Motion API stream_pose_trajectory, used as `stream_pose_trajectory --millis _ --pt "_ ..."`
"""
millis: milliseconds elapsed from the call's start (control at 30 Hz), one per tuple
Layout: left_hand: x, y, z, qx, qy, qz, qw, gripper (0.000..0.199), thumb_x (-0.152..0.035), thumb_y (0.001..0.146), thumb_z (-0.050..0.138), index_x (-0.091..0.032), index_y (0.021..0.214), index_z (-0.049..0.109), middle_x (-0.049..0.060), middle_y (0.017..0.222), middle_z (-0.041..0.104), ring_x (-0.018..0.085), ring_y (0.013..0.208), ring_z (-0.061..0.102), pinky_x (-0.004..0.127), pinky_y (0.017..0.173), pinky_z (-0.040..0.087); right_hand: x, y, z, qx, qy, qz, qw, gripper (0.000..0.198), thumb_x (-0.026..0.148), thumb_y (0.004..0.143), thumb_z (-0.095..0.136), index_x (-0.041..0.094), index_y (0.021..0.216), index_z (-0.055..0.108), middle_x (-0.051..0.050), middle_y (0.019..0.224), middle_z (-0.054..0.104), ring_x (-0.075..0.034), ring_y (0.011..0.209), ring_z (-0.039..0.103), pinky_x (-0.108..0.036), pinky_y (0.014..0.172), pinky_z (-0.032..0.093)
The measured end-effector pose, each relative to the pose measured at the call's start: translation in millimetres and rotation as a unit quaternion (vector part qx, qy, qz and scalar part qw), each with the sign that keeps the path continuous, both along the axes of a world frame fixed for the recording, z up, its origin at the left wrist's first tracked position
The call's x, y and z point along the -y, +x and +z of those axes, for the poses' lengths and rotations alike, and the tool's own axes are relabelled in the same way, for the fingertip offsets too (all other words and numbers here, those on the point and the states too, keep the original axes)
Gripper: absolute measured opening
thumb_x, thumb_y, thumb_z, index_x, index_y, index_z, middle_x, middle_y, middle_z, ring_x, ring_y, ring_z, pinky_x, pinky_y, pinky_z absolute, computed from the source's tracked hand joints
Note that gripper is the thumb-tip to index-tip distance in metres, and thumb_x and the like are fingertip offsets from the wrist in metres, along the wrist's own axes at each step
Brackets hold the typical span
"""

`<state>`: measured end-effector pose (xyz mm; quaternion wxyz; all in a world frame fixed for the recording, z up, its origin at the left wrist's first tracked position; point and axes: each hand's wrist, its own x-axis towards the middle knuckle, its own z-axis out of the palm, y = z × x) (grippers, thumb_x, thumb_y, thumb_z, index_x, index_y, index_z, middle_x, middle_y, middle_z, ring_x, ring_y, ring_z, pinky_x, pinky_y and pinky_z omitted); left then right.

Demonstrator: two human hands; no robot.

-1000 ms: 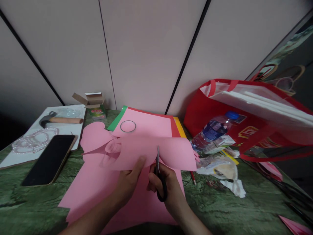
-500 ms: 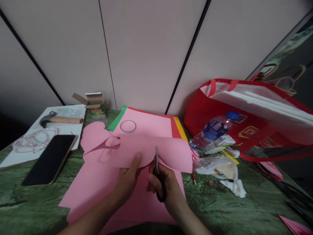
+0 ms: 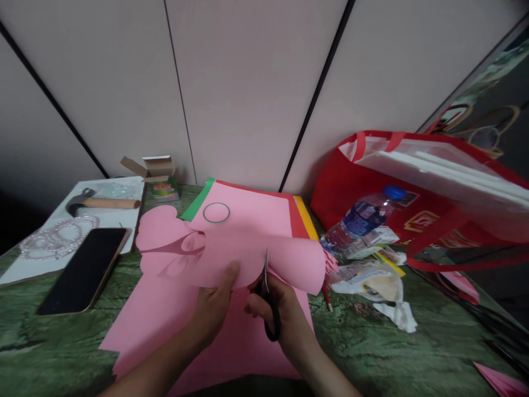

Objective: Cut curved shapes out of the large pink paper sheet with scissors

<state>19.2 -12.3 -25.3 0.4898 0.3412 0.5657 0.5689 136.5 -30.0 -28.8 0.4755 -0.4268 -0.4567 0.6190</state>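
Observation:
My left hand [image 3: 217,300] pinches the lower edge of a curling pink paper sheet [image 3: 235,251], thumb on top and fingers hidden beneath. Black-handled scissors [image 3: 269,309] are in my right hand [image 3: 285,314], fingers wrapped round the handles. Their blades point away from me and sit in a cut at the sheet's near edge. Right of the blades the sheet bends up into a rounded flap; its left end curls into loose lobes. More pink paper [image 3: 248,353] lies flat under both hands.
Behind lie stacked coloured sheets with a dark ring [image 3: 216,213] on top. At left are a phone [image 3: 85,270], a hammer [image 3: 107,203], clear beads [image 3: 61,237] and a small box [image 3: 164,187]. A water bottle [image 3: 363,218], plastic scraps [image 3: 372,281] and a red bag [image 3: 413,204] stand right.
The scissors' blades have shifted very slightly within the cut. The sheet's right flap has curled a little more, and its left end has shifted a little. My left hand keeps its grip.

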Motion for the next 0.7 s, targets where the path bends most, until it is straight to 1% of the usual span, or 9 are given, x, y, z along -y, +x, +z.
stream_pose_trajectory --millis 100,267,367,533,700 --pt "1.0 -0.1 -1.5 0.008 0.012 -0.031 0.999 0.034 -0.047 0.067 0.059 -0.017 0.082 0.066 0.008 0.074 0.070 0.027 0.083 0.063 0.036 0.074 0.051 0.4 1.0 -0.4 0.006 0.012 -0.005 1.000 0.027 0.038 0.066 0.069 0.017 0.074 0.055 0.003 0.065 0.049 -0.012 0.058 0.049 -0.025 0.055 0.039" --pt "1.5 -1.5 -2.9 0.007 -0.001 -0.046 0.999 0.035 -0.048 0.068 0.059 -0.017 0.081 0.066 0.008 0.070 0.069 0.028 0.083 0.063 0.038 0.073 0.051 1.2 1.3 -2.3 0.009 0.011 -0.005 1.000 0.025 0.037 0.068 0.067 0.017 0.074 0.053 0.003 0.064 0.048 -0.013 0.059 0.049 -0.025 0.055 0.037" --pt "1.3 -1.5 -2.6 0.015 -0.007 -0.042 0.999 0.035 -0.049 0.067 0.059 -0.018 0.082 0.066 0.008 0.070 0.069 0.028 0.082 0.063 0.037 0.072 0.051 1.1 1.0 -2.1 0.009 0.013 -0.007 1.000 0.027 0.039 0.068 0.067 0.017 0.072 0.052 0.004 0.062 0.047 -0.013 0.057 0.049 -0.024 0.053 0.037" --pt "1.7 -0.9 0.0 0.010 -0.030 -0.058 0.998 0.035 -0.051 0.067 0.058 -0.018 0.077 0.066 0.007 0.060 0.067 0.028 0.073 0.063 0.037 0.065 0.051 1.5 0.1 3.3 0.012 0.004 -0.008 1.000 0.030 0.043 0.066 0.067 0.018 0.069 0.051 0.005 0.055 0.047 -0.012 0.052 0.049 -0.024 0.049 0.037" --pt "1.9 -1.0 -0.2 0.018 -0.027 -0.068 0.997 0.036 -0.052 0.067 0.057 -0.018 0.075 0.067 0.006 0.057 0.066 0.026 0.064 0.063 0.037 0.061 0.051 1.7 -1.2 6.4 0.007 -0.013 -0.011 1.000 0.031 0.043 0.065 0.068 0.018 0.067 0.050 0.005 0.052 0.049 -0.011 0.049 0.049 -0.023 0.048 0.037"
